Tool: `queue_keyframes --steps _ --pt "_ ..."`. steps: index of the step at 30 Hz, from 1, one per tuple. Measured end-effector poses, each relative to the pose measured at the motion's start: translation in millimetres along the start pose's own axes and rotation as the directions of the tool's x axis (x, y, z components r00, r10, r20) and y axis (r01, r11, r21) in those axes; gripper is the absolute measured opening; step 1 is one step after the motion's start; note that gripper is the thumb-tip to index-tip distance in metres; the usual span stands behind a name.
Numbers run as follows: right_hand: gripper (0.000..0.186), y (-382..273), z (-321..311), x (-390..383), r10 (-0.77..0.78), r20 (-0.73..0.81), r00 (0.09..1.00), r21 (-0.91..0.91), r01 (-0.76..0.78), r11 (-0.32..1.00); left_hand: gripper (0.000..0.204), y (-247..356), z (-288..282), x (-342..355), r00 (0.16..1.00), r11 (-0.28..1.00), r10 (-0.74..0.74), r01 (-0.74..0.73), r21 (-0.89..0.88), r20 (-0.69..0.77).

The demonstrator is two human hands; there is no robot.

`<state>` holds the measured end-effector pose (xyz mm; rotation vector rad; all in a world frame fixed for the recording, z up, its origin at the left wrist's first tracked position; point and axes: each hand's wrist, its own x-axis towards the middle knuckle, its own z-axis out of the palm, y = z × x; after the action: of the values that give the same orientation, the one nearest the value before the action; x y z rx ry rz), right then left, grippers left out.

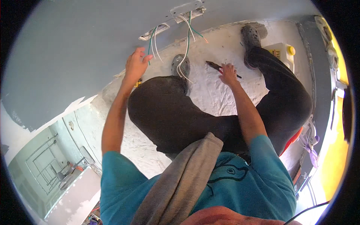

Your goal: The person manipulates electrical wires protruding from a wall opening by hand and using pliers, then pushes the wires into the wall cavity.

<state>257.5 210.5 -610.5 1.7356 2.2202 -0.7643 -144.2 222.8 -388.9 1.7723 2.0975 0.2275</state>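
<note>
My left hand (136, 68) is raised beside the grey wall, fingers apart and nothing visibly held. Its fingertips are next to a green wire (151, 41), and I cannot tell whether they touch it. That wire and white wires (156, 45) hang from a rectangular wall opening (154, 31). My right hand (228, 73) is closed over the handles of dark-jawed pliers (212, 65), low over the pale floor. The jaws point toward the wall. From a second opening (190, 15) more white and green wires (188, 35) dangle between my hands.
My shoes (181, 64) and bent legs (168, 108) flank the floor area. A white jug (280, 52) with a yellow cap stands beyond my right leg. Something yellow and black (138, 83) lies partly hidden by my left knee. Purple-and-white items (310, 144) lie at the right.
</note>
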Motion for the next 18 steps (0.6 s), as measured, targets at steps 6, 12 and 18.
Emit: queue_keyframes --steps 6,12,18 --pt "0.038 -62 -126 30 0.126 -0.344 0.93 0.938 0.334 0.095 0.025 -4 47 -1 0.973 0.931 -0.07 -0.015 -0.364 -0.219" --pt "0.032 -98 -174 33 -0.064 -0.298 0.952 0.887 0.301 0.349 0.016 0 54 5 0.964 0.865 -0.149 0.02 -0.501 -0.218" --pt "0.026 -121 -176 51 0.074 -0.394 0.916 0.808 0.307 0.503 0.015 -27 52 -1 0.96 0.85 -0.205 0.077 -0.521 -0.193"
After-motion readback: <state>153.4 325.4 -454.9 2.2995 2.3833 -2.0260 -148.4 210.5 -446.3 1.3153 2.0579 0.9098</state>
